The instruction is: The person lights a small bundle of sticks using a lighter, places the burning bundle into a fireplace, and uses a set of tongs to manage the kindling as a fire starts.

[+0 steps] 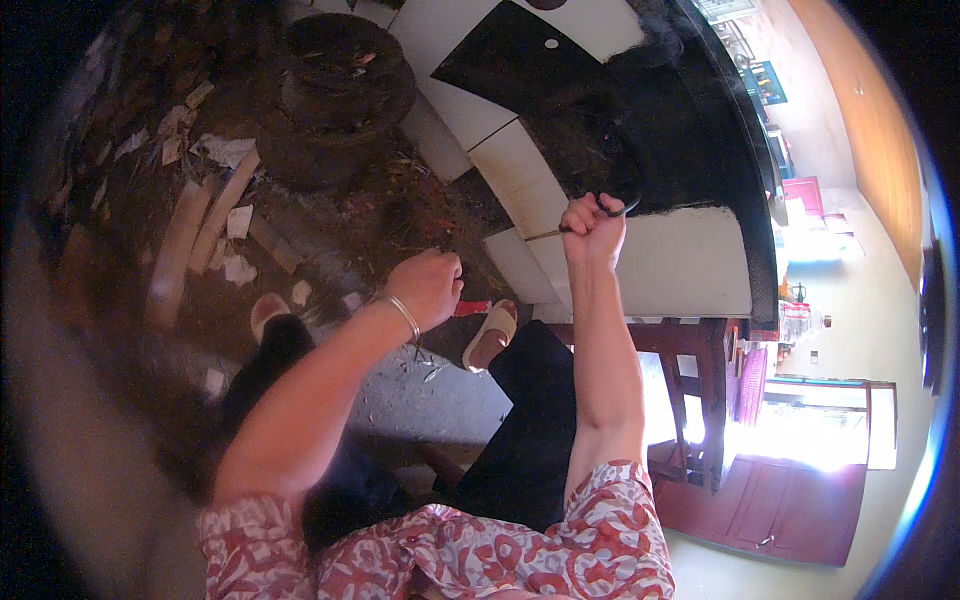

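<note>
My right hand [596, 229] is shut on a thin dark metal rod [546, 235] at the edge of a white-tiled stove [510, 161]. One end of the rod sticks out to the left; a dark curved part [634, 204] shows past the fingers on the right. Beside the hand lies the stove's sooty black opening [577, 142]. My left hand [426, 289], with a bangle [405, 319] at the wrist, hangs over the littered floor, fingers curled. Whether it holds anything is hidden. A red object [472, 307] shows just right of it, between hand and shoe.
A dark round block or stool [345, 82] stands on the left, near wooden boards [180, 225], paper scraps [240, 223] and twigs. My shoes [491, 334] are below. To the right are a dark red wooden table [690, 337] and a red door [757, 510]. Faint smoke hangs over the stove's far end.
</note>
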Motion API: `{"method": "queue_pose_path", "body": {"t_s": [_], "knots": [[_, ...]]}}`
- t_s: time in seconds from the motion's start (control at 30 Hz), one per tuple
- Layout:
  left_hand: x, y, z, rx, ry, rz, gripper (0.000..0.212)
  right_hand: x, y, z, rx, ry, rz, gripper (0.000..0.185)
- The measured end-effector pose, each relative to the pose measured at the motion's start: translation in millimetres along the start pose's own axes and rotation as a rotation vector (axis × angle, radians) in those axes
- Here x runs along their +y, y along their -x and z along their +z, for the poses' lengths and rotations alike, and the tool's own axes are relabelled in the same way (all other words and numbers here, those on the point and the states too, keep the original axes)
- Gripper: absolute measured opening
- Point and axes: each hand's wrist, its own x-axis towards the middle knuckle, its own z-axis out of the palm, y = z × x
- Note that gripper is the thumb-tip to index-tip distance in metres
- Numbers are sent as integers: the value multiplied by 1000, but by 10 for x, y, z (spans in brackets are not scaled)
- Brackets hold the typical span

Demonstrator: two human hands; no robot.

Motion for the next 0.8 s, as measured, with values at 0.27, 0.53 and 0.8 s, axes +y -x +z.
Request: {"method": "queue_pose_path", "body": {"t_s": [0.27, 0.53, 0.8], "knots": [[-38, 71, -57, -7, -9, -11, 14, 305, 996, 68, -65, 185, 42, 18], [-132, 80, -131, 36, 82, -44, 12, 272, 2150, -277, -10, 316, 144, 21], [-224, 76, -163, 89, 57, -126, 12, 139, 2962, -501, -8, 442, 365, 37]]}}
